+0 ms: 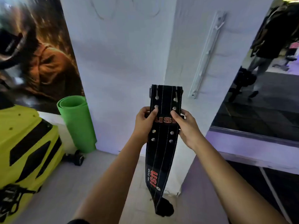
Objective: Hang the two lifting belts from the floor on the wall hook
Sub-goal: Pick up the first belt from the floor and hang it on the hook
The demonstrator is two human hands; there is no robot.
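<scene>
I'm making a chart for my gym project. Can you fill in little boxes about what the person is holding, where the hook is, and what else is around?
held thing: black lifting belt, red letters, silver studs, hanging down
left hand: grip on the belt's left edge
right hand: grip on the belt's right edge
wall hook rail: white, on the wall, up and right of the belt, nothing on it
second belt: not seen
nearby: rolled green mat against the wall, yellow machine at left
</scene>
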